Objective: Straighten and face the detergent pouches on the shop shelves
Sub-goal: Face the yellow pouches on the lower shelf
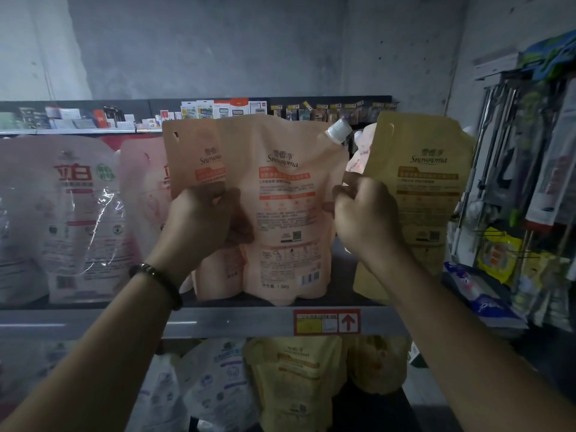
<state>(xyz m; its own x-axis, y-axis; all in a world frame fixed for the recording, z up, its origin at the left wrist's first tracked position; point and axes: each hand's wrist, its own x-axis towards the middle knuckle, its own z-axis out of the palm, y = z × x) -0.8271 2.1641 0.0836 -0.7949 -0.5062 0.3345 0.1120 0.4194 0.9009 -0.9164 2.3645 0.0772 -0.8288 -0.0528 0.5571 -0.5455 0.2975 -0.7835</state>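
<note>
A peach detergent pouch (288, 213) with a white cap at its top right stands upright on the upper shelf (233, 321), printed back toward me. My left hand (205, 222) grips its left edge and my right hand (364, 213) pinches its right edge. A second peach pouch (190, 157) stands just behind it on the left. To the right stands a yellow pouch (427, 188), partly hidden by my right hand. Pale pink pouches (71, 213) fill the shelf's left side.
A red price label with an arrow (327, 322) sits on the shelf rail. The lower shelf holds yellow pouches (293, 381) and white pouches (218, 385). Hanging goods on a rack (530, 182) crowd the right. Small boxed items (224, 109) line a far shelf.
</note>
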